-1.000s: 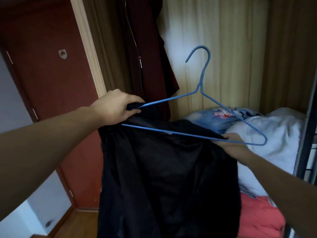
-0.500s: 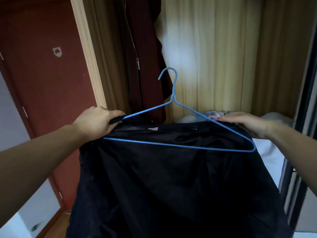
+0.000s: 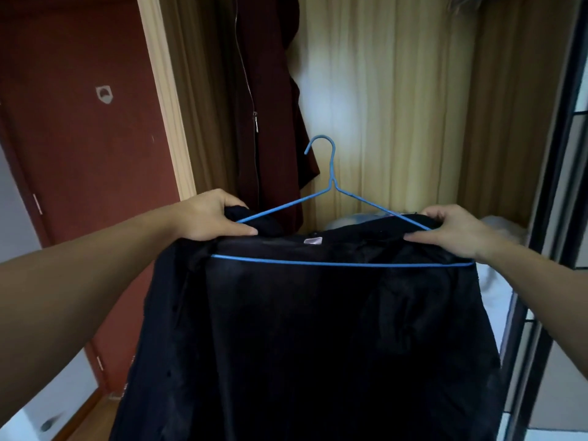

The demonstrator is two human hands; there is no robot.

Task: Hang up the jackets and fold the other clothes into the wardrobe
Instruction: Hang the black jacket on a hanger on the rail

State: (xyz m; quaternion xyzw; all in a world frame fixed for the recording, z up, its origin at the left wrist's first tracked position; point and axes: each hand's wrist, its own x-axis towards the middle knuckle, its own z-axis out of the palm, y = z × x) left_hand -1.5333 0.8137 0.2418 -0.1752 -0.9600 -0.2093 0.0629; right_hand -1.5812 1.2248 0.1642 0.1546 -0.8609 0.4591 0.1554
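Black jacket (image 3: 318,329): held up in mid-air in front of you, its dark body hanging straight down past the bottom of the view. The collar edge sits uppermost, with the shoulders spread toward the two ends of the hanger.

Cream curtain (image 3: 397,106): hangs in folds behind the jacket, lit brightest near the middle.

Red-brown door (image 3: 79,138): left of the curtain, beyond a pale frame.

Maroon garment (image 3: 270,90): hangs between door frame and curtain, its zip running down the front. It is behind your left hand and apart from the black jacket.

White bedding (image 3: 496,281): low on the right, partly hidden by the jacket and your right forearm.

Blue wire hanger (image 3: 343,265): upright, hook on top and free of any rail. The bottom bar shows as a blue line across the dark fabric just below the collar. Each sloping arm runs down into the fabric under a hand.

Left hand (image 3: 211,216): fingers curled over a bunch of shoulder fabric at the hanger's left end, thumb lying along the front; a firm grip.

Right hand (image 3: 455,232): fingers over the right shoulder, thumb beneath, pinching the fabric at the hanger's right end.

Pale label (image 3: 312,240): inside the collar, just above the bar, between your hands.
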